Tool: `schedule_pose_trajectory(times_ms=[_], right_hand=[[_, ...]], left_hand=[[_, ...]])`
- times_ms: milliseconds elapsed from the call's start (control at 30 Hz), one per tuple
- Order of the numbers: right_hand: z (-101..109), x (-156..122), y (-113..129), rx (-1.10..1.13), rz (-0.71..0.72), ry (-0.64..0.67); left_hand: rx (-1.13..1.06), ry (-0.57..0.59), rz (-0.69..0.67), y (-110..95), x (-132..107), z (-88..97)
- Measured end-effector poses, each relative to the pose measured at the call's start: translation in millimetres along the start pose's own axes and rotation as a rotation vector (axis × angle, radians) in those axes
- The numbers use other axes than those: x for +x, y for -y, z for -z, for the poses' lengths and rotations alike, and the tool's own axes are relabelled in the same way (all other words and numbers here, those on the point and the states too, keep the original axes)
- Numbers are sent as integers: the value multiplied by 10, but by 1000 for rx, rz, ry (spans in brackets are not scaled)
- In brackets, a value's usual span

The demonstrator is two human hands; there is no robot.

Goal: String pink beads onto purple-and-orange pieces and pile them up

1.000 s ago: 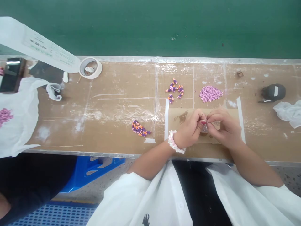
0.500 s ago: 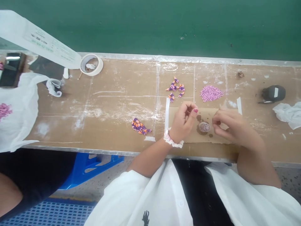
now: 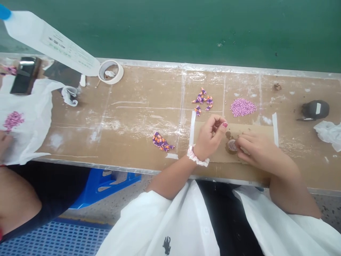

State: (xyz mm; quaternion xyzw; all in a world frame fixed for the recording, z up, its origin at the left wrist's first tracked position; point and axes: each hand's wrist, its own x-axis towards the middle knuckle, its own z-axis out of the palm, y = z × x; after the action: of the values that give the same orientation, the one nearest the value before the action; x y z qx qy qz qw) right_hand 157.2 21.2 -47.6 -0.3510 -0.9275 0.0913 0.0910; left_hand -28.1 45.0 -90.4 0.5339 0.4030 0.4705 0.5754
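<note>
Just right fingers on small jar

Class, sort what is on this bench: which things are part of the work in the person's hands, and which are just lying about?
In use:
right hand on small round piece
left hand, raised beside it
cardboard sheet
pink beads
purple charms

Lying about:
tape roll
dark lump
white cloth

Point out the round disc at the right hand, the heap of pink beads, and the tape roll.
round disc (image 3: 232,145), head view, on its visible left part
heap of pink beads (image 3: 243,107), head view, middle of the heap
tape roll (image 3: 119,74), head view, on its right rim
</note>
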Motion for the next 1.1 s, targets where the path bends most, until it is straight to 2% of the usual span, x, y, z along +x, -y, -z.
schedule_pose_trajectory(times_ms=[133, 200, 267, 333, 367, 433, 500, 533, 633, 700, 867, 1000, 1100], right_hand=[[36, -5, -20, 42, 25, -57], [53, -30, -49, 75, 36, -101], [65, -60, -86, 103, 35, -152], [75, -79, -112, 82, 19, -199], [80, -82, -115, 79, 19, -221], [87, -76, -100, 80, 33, -245], [82, -63, -72, 85, 51, -264], [73, -57, -60, 82, 56, -272], [31, -51, -47, 78, 61, -297], [7, -58, -53, 73, 68, -313], [0, -67, -71, 46, 75, -344], [5, -57, -76, 40, 82, -366], [-4, -58, -77, 30, 69, -376]], left_hand=[[171, -22, -94, -29, 13, 35], [406, 34, -190, -108, -15, 103], [734, 133, -232, -212, -80, 236], [1058, 137, -140, -310, -179, 448], [1187, 65, -49, -351, -237, 582], [1348, -157, 167, -409, -357, 882], [1413, -327, 367, -440, -458, 1173], [1437, -368, 436, -449, -495, 1295], [1453, -373, 548, -457, -548, 1504], [1442, -336, 591, -448, -540, 1522], [1448, -293, 629, -377, -452, 1422], [1440, -252, 591, -299, -390, 1378], [1426, -198, 512, -234, -326, 1348]])
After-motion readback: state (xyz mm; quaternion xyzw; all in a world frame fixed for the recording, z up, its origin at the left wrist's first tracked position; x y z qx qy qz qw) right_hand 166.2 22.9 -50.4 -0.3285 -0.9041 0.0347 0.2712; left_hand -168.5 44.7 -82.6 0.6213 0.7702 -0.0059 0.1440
